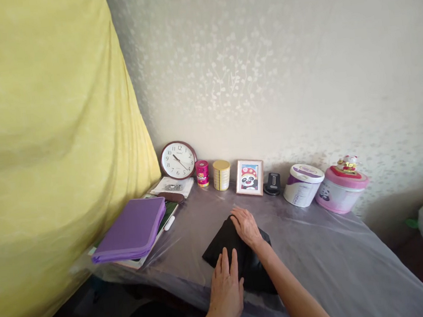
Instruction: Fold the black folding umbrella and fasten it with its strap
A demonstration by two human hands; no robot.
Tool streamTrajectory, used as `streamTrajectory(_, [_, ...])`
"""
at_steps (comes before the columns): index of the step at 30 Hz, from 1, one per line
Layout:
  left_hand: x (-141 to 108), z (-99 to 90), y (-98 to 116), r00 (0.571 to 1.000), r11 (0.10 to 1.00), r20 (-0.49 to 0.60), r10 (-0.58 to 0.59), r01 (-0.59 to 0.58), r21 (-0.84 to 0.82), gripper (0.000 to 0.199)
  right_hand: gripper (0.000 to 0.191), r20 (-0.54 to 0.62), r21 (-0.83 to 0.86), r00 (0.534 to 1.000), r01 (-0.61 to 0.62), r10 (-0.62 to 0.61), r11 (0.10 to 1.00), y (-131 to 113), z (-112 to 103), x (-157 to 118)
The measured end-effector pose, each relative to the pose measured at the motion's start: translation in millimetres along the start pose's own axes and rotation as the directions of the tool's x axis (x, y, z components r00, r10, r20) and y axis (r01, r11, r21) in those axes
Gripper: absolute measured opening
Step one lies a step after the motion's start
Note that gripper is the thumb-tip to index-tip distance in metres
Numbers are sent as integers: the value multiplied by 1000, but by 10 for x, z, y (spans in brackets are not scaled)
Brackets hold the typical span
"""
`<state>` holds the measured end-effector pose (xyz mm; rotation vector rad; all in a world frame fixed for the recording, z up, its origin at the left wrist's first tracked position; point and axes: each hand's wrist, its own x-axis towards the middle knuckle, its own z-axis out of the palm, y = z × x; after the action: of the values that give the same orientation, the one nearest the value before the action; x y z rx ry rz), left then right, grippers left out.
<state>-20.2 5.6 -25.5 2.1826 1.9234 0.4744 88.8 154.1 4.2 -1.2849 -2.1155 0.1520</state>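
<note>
A folded piece of black cloth (pixel 219 241) lies on the plastic-covered table (pixel 318 253), close to its front edge. My left hand (pixel 227 281) rests on the near part of the cloth, with its fingers apart and pointing away from me. Farther up, my right hand (pixel 246 225) lies over the cloth's far edge, palm down, its fingers bent a little and side by side. Part of the cloth is hidden under my right hand and forearm.
Purple folder (pixel 129 231) on papers at left, beside a yellow curtain (pixel 52 134). Along the wall stand a clock (pixel 179 160), pink can (pixel 202 174), yellow-lidded can (pixel 221 176), panda picture frame (pixel 250 177), black stand (pixel 273 184), white tub (pixel 303 185) and pink tub (pixel 340 190).
</note>
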Motion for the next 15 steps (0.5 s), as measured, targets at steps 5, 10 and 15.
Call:
streamTrajectory(5, [-1,-34,2,1000,1000,17,19,-19,15,61,29,119,109,983,127,-140,986,-109,55,-226])
streamTrajectory(10, [1,-108,25,999,1000,52,-6,4,24,61,28,-49,195,966,-239,253,951,198,-27,-108])
streamTrajectory(15, [-17,-123,2,999,999,48,26,-25,-21,62,36,-88,281,829,-511,552,813,630,-387,-387])
